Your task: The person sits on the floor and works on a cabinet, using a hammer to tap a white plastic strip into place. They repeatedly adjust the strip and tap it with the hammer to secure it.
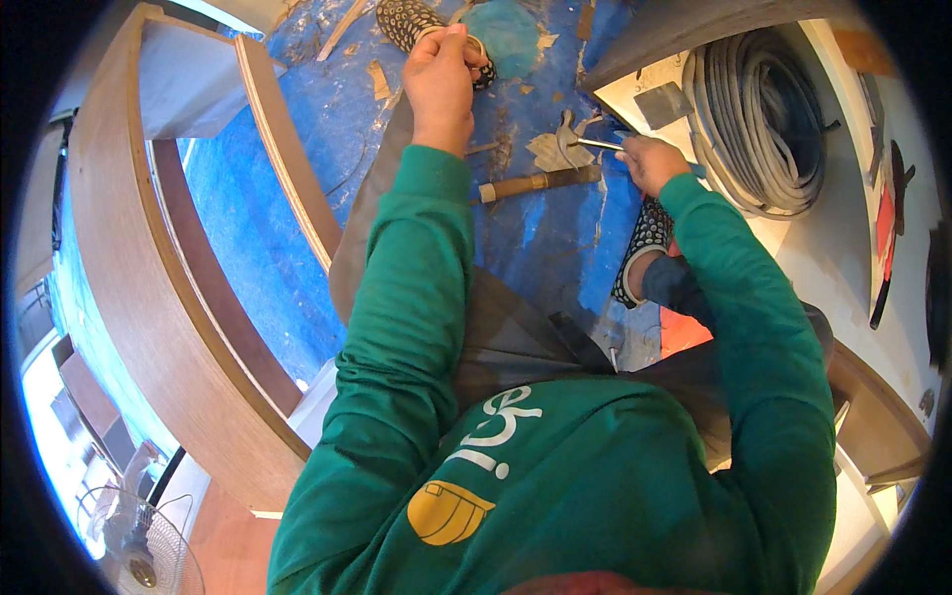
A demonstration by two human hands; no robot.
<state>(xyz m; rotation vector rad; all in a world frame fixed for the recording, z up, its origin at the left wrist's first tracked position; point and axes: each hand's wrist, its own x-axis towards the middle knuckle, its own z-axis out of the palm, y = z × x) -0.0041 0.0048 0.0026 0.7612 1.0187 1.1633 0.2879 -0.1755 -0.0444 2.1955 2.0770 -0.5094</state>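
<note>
My right hand (pixel 654 164) is wrapped round the handle of a claw hammer (pixel 568 137), whose head points left above the blue tarp. Ahead and to the left, my left hand (pixel 443 81) is closed, its thumb and fingers pinched together beside my patterned shoe (pixel 407 22). What it holds, if anything, cannot be made out. Between the hands, a tool with a wooden handle (pixel 545 183), perhaps a chisel, lies on the tarp. A torn piece of brown cardboard or wood (pixel 551 154) is under the hammer head.
At the left stands a curved wooden frame (pixel 149 268) with open compartments. A coiled grey hose or cable (pixel 759 119) sits at the right. The blue tarp (pixel 288 198) bears scraps and dust. A wire-caged fan (pixel 144 545) stands at the lower left.
</note>
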